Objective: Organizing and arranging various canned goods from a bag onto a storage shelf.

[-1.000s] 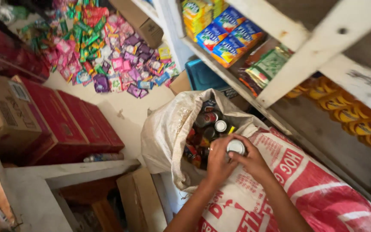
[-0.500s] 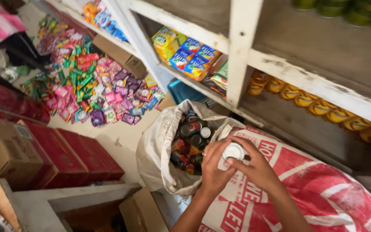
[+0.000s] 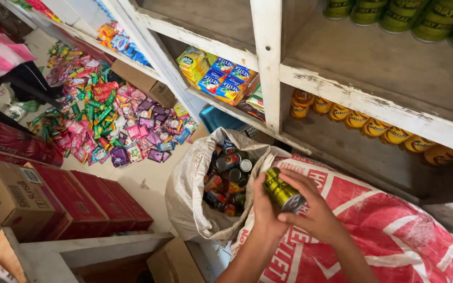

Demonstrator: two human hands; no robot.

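Both hands hold a green-and-yellow drink can (image 3: 281, 190) over a big red-and-white sack (image 3: 394, 230). My left hand (image 3: 264, 209) cups the can from below and behind. My right hand (image 3: 313, 209) grips its silver end. Just left of the hands an open white woven sack (image 3: 184, 199) is full of mixed cans (image 3: 229, 181). Above, a white wooden shelf (image 3: 352, 89) carries a row of yellow cans (image 3: 373, 126) below and green cans (image 3: 420, 15) on top.
Snack boxes (image 3: 213, 73) lie on the lower shelf. Many coloured sachets (image 3: 116, 120) hang on the wall at left. Red cartons (image 3: 95, 202) and a brown cardboard box (image 3: 6, 196) stand at lower left by a wooden ledge (image 3: 106, 246).
The can, seen end-on before, is now turned on its side and lifted slightly in both hands. My view has tilted up, showing more of the shelves.
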